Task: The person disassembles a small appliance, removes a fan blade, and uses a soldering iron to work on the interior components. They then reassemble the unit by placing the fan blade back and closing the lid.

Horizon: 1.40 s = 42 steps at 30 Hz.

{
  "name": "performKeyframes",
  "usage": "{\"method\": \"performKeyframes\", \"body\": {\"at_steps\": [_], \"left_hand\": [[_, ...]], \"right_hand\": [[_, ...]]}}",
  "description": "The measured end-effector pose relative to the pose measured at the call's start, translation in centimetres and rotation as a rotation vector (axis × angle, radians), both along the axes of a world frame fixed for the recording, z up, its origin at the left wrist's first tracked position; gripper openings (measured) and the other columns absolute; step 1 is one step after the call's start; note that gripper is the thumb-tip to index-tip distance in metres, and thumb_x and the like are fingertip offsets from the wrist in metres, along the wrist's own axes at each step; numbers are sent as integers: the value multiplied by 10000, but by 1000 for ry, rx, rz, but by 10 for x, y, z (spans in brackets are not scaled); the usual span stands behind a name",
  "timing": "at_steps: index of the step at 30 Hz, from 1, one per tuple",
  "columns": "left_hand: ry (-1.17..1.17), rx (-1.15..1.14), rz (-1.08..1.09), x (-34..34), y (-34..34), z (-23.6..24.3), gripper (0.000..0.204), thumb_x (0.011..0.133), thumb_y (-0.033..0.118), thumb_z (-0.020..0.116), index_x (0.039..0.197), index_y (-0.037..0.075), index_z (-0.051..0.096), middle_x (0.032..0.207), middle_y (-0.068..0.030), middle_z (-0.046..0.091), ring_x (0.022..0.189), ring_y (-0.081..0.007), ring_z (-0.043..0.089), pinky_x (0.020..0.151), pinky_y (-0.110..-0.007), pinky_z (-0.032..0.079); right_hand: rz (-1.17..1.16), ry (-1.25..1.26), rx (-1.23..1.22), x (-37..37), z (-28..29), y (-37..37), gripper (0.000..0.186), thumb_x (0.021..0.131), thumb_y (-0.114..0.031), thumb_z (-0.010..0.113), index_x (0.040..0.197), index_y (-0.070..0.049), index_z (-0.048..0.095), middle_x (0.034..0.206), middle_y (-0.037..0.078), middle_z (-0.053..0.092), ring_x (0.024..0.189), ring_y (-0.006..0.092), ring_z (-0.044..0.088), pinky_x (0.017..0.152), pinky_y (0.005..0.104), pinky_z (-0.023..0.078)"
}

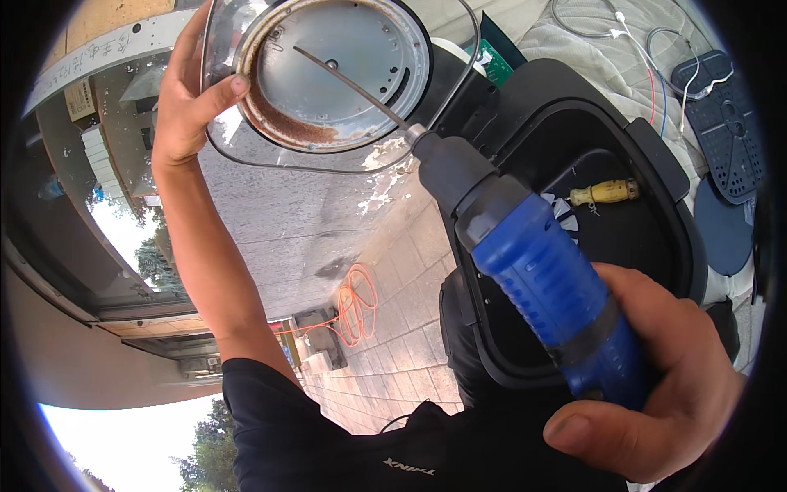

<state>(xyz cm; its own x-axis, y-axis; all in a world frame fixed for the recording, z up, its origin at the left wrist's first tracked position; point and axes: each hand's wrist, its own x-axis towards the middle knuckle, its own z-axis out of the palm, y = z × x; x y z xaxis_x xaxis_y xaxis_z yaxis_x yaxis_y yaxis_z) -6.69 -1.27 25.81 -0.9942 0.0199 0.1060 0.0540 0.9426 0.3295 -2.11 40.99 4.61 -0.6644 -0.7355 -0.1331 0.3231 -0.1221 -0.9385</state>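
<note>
My left hand (184, 107) grips the left edge of a round metal appliance part (307, 70), its thumb on the rim. Brown rust covers the lower rim, and a thin dark loop runs around the part. In my right hand (668, 369) is a blue and black power screwdriver (537, 262), fingers wrapped round its lower body. Its long thin bit reaches up across the disc; whether the tip touches the metal I cannot tell. Below the disc, a black appliance housing (574, 320) contains a yellow-handled screwdriver (607, 192) and a pale bladed piece (561, 215).
A green circuit board (494, 64) sits beyond the housing. At right, loose wires (652, 66) lie on pale cloth (566, 41) near a dark perforated plate (725, 123). An orange cable (354, 305) is coiled on the paved floor (402, 344). Windows (123, 238) stand at left.
</note>
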Motion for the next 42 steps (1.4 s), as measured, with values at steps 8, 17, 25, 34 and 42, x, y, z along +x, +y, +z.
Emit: {"method": "performKeyframes", "body": {"at_steps": [8,17,25,34,42], "left_hand": [[-65,24,27,-6,8,-2,1045,717,156,868,1620,-26,373,1633,-152,450,1448,-271,498,1188,-366,423],[13,15,-57,-4,2,-4,920,755,157,848,1572,-21,464,1540,-127,563,1376,-266,558,1148,-377,447],[-76,181,-1,-6,8,-2,1126,651,91,903,1618,-42,342,1565,-144,491,1470,-261,436,1235,-365,301],[-66,237,11,-6,4,-4,1152,637,85,925,1614,-55,332,1573,-172,490,1479,-272,439,1238,-376,299],[-82,275,-14,-9,5,-4,1144,641,79,923,1614,-44,335,1578,-156,482,1494,-266,417,1249,-378,287]], "right_hand": [[-55,353,-46,9,-33,7,944,813,-444,908,1464,89,481,1036,188,684,879,235,711,811,380,591],[240,-219,-97,-23,2,-9,856,852,-374,880,1459,87,490,1056,145,665,911,176,669,849,344,556],[250,-222,-114,-22,5,-17,872,843,-405,868,1464,77,489,1048,107,648,885,150,638,818,329,535],[203,-277,-77,-16,14,-18,934,816,-449,887,1476,72,482,1006,102,652,820,148,655,776,312,543],[236,-308,-56,-18,20,-16,926,827,-487,886,1453,72,495,889,59,640,748,121,648,719,280,533]]}}
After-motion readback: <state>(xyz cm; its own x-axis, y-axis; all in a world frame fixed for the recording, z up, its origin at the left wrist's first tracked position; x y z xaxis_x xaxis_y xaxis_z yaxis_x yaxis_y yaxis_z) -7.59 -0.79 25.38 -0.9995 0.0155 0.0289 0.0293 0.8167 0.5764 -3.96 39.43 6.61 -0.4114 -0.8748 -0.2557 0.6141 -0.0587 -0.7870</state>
